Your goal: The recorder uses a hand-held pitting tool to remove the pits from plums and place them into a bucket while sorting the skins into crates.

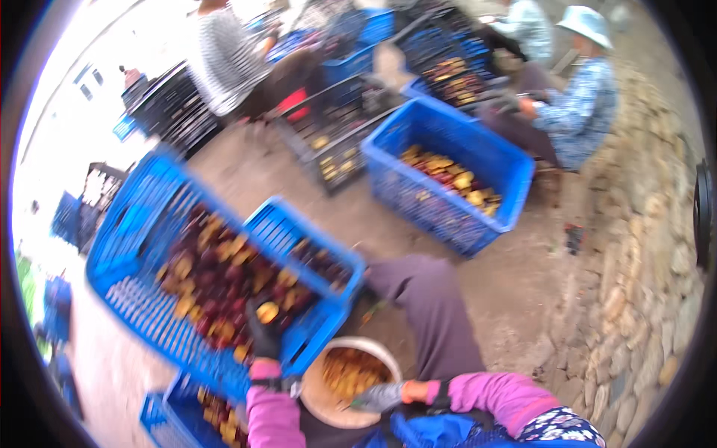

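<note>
No legible text, label, number or sign appears — neither on the large slotted blue crate (149, 295), the deep blue tub (441, 216), nor the pale bucket (314, 392). Black crates (175, 108) at upper left — blurred — likewise yield no readable marking.

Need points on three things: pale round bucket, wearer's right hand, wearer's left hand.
Pale round bucket (314, 393): head view, bare inner wall at its left side.
Right hand (379, 397): head view, middle of the gloved hand.
Left hand (266, 336): head view, middle of the gloved hand.
</note>
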`<state>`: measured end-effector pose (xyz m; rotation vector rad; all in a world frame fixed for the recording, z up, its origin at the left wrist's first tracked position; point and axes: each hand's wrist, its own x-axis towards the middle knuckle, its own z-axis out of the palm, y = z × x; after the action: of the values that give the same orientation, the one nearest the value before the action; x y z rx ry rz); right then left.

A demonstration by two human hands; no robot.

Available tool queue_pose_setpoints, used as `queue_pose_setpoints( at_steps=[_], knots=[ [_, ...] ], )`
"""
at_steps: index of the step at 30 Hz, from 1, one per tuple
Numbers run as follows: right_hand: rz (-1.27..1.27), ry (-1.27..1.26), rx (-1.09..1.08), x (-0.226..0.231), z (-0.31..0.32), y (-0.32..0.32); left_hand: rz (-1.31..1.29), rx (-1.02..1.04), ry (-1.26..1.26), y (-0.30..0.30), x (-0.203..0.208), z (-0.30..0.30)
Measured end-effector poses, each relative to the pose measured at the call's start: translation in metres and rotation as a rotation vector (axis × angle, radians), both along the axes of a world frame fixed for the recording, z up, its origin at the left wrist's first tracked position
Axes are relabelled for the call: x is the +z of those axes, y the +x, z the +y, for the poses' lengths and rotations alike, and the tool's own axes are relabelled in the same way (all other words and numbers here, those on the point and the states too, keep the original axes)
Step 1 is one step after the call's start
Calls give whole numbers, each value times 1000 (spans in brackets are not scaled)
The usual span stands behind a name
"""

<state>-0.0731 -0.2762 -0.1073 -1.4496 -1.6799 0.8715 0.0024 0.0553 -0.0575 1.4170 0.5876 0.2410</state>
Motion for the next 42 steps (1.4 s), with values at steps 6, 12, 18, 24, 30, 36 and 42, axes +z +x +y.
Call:
queue_pose_setpoints(
  at_steps=[6, 12, 18, 24, 30, 36, 42],
  knots=[
    [-512, 16, -247, 113, 15, 40, -225, 59, 748, -56, 109, -104],
    [-477, 163, -466, 145, 21, 40, -238, 69, 514, -101, 122, -166],
    [-519, 45, -467, 142, 9, 34, -231, -35, 679, -113, 113, -192],
    [-432, 77, -516, 127, 7, 23, -232, 125, 727, -111, 95, -204],
    [-423, 283, -607, 111, 6, 24, -368, 154, 379, -81, 114, -203],
    [-591, 390, -594, 99, 6, 35, -350, -118, 404, -64, 129, -192],
    [-382, 355, -580, 99, 11, 33, -82, -104, 51, -58, 136, -185]
  ],
)
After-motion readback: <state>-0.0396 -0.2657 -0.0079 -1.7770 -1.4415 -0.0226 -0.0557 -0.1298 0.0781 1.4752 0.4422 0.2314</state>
